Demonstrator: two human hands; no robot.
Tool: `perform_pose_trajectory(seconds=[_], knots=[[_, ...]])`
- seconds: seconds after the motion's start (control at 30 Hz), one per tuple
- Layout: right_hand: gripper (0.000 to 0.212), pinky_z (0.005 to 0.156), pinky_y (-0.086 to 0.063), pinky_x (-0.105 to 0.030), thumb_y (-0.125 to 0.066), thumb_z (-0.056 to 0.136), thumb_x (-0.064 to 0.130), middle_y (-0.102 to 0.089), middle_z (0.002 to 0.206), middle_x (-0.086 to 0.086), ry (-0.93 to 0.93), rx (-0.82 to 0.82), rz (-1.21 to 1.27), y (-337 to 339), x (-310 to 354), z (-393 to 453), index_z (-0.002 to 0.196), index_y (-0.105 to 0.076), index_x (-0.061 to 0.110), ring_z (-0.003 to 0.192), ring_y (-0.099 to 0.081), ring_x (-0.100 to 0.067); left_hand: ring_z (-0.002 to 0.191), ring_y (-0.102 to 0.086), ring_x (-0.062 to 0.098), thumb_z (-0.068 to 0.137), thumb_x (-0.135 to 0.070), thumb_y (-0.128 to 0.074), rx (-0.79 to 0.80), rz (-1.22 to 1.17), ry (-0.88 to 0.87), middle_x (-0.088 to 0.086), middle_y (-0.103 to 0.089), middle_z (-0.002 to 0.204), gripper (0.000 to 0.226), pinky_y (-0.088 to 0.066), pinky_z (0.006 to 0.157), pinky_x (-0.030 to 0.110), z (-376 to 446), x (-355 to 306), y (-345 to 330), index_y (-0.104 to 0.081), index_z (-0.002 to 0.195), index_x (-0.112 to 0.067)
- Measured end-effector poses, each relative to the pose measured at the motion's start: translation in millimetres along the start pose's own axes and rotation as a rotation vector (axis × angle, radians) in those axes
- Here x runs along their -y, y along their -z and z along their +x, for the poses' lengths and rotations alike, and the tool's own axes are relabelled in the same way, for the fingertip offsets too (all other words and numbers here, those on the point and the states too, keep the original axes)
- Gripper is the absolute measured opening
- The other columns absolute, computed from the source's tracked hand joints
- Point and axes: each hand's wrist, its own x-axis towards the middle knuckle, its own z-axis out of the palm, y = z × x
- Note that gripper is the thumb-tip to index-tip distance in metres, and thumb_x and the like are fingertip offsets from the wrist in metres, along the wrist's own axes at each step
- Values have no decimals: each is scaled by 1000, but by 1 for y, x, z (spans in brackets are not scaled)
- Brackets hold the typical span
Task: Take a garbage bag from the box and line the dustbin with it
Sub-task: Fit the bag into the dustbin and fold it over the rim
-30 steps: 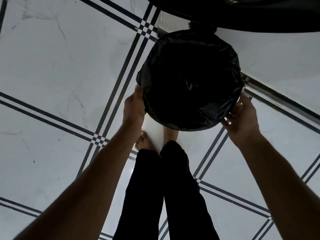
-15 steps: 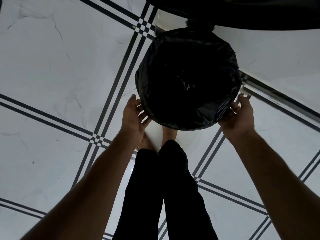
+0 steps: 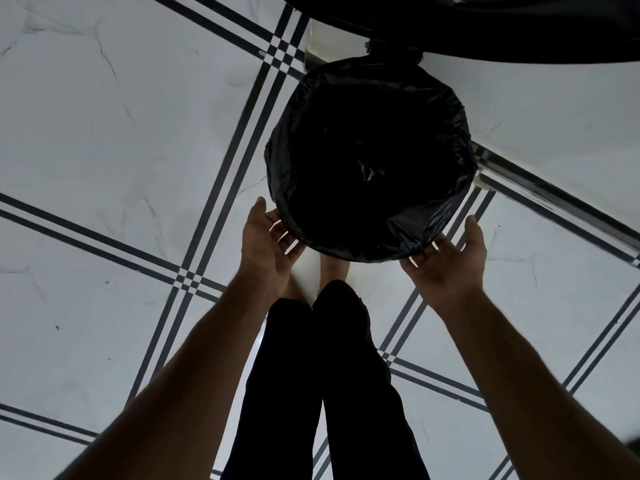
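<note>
The tiled floor (image 3: pixel 114 140), pale with dark crossing lines, fills the view, and the dustbin (image 3: pixel 370 161) stands on it just ahead of the person's bare feet; take the dustbin as the landmark. A dark overhanging shape (image 3: pixel 485 26) runs above its far side; what it is cannot be told. The black garbage bag (image 3: pixel 426 223) already sits in the dustbin, its mouth folded out over the rim all round and its bottom sunk into the dark middle. The box is not in view.

The left hand (image 3: pixel 265 242) lies at the dustbin's near-left rim, the right hand (image 3: pixel 450 258) at its near-right, both palm-up with fingers spread and reaching under the bag's overhang. Each grip is wide, holding nothing.

The lining looks nearly finished. To end it well, I judge the overhang should be drawn down evenly on both sides at once, so the film hugs the rim without slack, and gently, since thin plastic may tear.
</note>
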Motion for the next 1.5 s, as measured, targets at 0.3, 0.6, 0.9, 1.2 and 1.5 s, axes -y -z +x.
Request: perform_pose_trajectory(seconds=[0.3, 0.6, 0.9, 1.2, 1.5], knots=[[55, 102, -51, -41, -58, 92, 57, -68, 127, -6, 104, 8, -118, 0, -1, 2, 123, -66, 13, 117, -66, -21, 109, -65, 24, 101, -48, -41, 22, 6, 40, 8, -70, 112, 49, -53, 89, 40, -3, 16, 2, -59, 126, -10], [29, 84, -59, -27, -51, 102, 22, -64, 124, -10, 181, 48, -172, 13, 2, 21, 125, -59, 6, 102, -68, -17, 87, -74, 20, 100, -27, -53, 92, -11, 15, 4, -77, 86, 24, -58, 83, 36, -2, 23, 8, -64, 113, -10], [24, 93, -58, -34, -55, 101, 17, -71, 122, -10, 84, -68, -117, 2, 1, 25, 119, -67, 7, 109, -68, -20, 92, -74, 21, 103, -31, -45, 111, -71, 4, 6, -76, 95, 31, -55, 91, 39, 1, 27, 13, -65, 114, -10], [57, 102, -51, -49, -58, 94, 48, -67, 125, -14, 95, -40, 95, -3, 13, 11, 130, -57, 4, 114, -68, -32, 114, -65, 26, 97, -60, -38, 67, -118, 86, 10, -71, 117, 61, -49, 98, 43, 2, 14, 7, -62, 123, -10], [57, 105, -47, -49, -48, 96, 57, -65, 129, -9, 62, -113, -58, -1, 12, 13, 129, -59, 12, 117, -64, -26, 113, -61, 26, 100, -60, -31, -8, -58, 81, 10, -66, 118, 61, -46, 102, 41, 0, 16, 2, -58, 123, -11]])
